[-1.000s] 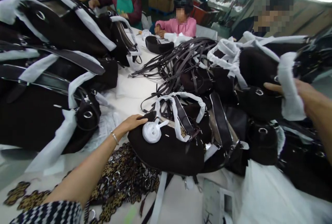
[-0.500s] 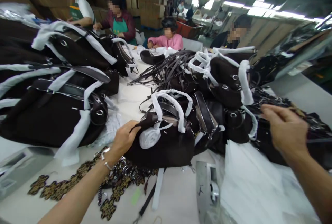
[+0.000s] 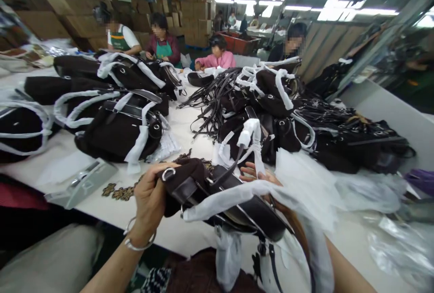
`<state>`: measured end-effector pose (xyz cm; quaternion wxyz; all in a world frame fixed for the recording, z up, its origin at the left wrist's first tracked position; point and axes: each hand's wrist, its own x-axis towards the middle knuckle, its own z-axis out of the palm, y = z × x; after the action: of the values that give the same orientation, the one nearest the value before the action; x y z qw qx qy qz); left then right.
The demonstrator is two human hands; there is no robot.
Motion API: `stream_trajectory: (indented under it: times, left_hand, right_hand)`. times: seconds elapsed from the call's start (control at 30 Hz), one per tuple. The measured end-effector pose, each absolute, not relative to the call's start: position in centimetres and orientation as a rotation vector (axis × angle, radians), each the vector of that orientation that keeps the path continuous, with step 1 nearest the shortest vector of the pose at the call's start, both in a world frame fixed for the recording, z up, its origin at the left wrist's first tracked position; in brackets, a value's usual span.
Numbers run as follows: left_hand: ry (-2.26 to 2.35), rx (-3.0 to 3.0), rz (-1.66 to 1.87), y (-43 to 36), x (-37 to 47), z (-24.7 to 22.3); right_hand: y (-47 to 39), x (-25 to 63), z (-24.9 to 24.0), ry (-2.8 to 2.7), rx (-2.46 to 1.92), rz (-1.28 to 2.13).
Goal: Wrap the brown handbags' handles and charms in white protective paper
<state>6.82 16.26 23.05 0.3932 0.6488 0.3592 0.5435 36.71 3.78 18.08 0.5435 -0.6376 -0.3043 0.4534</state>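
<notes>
A dark brown handbag (image 3: pixel 190 184) with white-wrapped handles is tilted close in front of me, its zipped top showing. My left hand (image 3: pixel 152 193) grips the bag's end beside a silver ring. At the far side of the bag, behind a wrapped handle, is my right hand (image 3: pixel 259 176), its fingers spread and partly hidden. A clear plastic-wrapped piece (image 3: pixel 228 257) and dark straps hang below the bag.
Wrapped-handle bags (image 3: pixel 118 132) stand at left. Black straps (image 3: pixel 217 98) lie mid-table, with more bags behind. White sheets (image 3: pixel 301 184) and clear plastic (image 3: pixel 396 243) are at right. A metal dispenser (image 3: pixel 83 182) sits near leopard-patterned charms (image 3: pixel 124 192). Several people work across the table.
The view has shifted. The bag has come off the table towards me in my left hand and turned, its top now facing me. My right hand has moved from the right to the bag.
</notes>
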Motion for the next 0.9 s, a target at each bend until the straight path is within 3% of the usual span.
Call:
stream_trajectory:
  times: [0.1, 0.27, 0.4, 0.53, 0.7, 0.9]
  left_hand:
    - [1.132, 1.587, 1.222, 15.5, 6.9, 19.0]
    - [1.345, 1.712, 0.742, 14.2, 6.0, 10.1]
    - [1.37, 1.605, 0.692, 11.2, 4.0, 5.7]
    - [1.352, 1.417, 0.631, 7.5, 3.0, 5.1]
    - [1.353, 1.424, 0.403, 3.3, 3.5, 5.7]
    - [1.22, 1.532, 0.351, 0.2, 2.0, 5.0]
  right_hand:
    - [1.8, 35.0, 17.4, -0.602, -1.274, 1.385]
    - [-1.0, 33.1, 12.0, -0.357, -1.502, 1.212]
    - [-4.0, 32.8, 8.8, -0.495, -1.714, 1.117]
    - [-5.4, 32.9, 8.9, -0.664, -1.863, 0.897]
    - [-5.1, 30.9, 13.0, -1.289, -1.847, 0.471]
    - [-3.5, 27.8, 15.8, -1.41, -1.896, 0.868]
